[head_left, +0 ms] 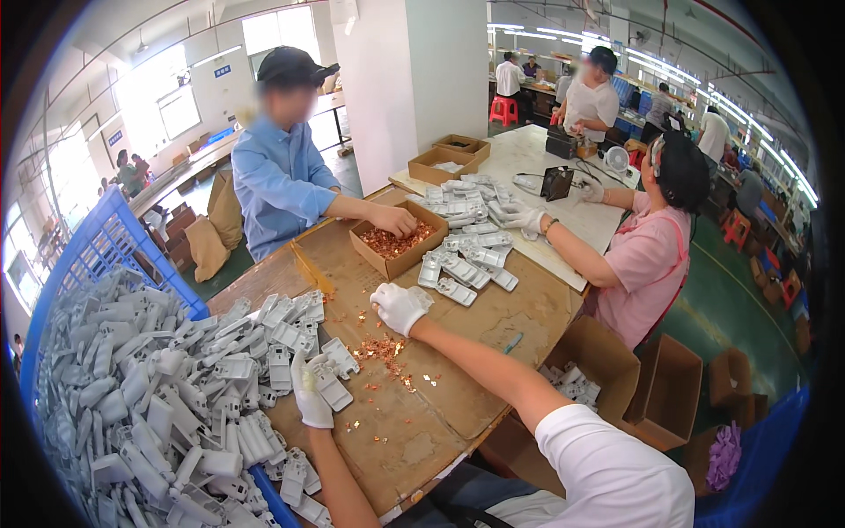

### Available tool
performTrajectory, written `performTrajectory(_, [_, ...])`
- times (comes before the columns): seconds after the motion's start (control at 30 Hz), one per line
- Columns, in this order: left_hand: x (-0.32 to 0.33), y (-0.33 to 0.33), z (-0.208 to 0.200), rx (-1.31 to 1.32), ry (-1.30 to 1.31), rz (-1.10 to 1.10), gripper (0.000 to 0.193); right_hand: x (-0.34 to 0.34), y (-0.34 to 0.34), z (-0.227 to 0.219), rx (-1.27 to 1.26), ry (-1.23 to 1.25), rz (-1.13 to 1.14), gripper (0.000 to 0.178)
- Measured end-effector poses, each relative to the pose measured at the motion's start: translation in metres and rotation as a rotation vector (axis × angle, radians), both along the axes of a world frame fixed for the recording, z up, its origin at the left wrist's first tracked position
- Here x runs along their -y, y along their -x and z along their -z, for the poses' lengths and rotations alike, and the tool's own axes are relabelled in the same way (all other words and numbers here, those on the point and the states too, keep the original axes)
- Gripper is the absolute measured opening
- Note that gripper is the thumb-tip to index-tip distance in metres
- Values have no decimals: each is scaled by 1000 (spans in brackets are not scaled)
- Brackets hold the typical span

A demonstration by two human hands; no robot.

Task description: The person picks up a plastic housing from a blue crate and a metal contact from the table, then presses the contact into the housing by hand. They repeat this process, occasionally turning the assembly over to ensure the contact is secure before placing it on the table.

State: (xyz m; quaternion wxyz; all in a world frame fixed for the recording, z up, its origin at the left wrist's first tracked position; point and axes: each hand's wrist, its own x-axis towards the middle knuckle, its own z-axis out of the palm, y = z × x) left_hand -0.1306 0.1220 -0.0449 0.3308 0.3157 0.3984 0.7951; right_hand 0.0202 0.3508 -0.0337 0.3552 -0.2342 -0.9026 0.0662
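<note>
1. Grip, left hand: white glove, fingers pointing up and away from the body, alongside a pale grey casing. Glove and casing appear to touch; cannot tell whether thumb and fingers are clamped on it.
2. Grip, right hand: white glove, forearm stretched out over the table. Fingers bent, tips drawn in close to one another; cannot tell whether a small piece sits between them.
3. Casing position: right-hand edge of a large pile of like casings. Pile spreads leftward, against a blue crate with a lattice wall.
4. Copper pieces: loose scatter on the table, between the two hands. More lie in a carton beyond the right hand; a co-worker's bare hand is among them.
5. Second group of casings: stacked loosely, just right of the carton.
6. Writing: blue signs on the far wall at left carry pale marks, too small to read. Casing surfaces likewise too small to check for lettering.
</note>
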Motion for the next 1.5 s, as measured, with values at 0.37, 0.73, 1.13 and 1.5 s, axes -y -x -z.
performTrajectory(0.37, [-3,-9,-9,-114,99,-36,64,-3,-5,0,155,10,160,8])
performTrajectory(0.73, [-10,-5,7,-241,186,-46,54,-4,-9,-8,131,121,-55,12])
performTrajectory(1.13, [-10,-7,8,-439,199,-175,53,-9,-10,-38,646,108,-63,18])
performTrajectory(1.5, [-9,-10,3,-650,259,-252,61,-4,2,-40,630,190,105,18])
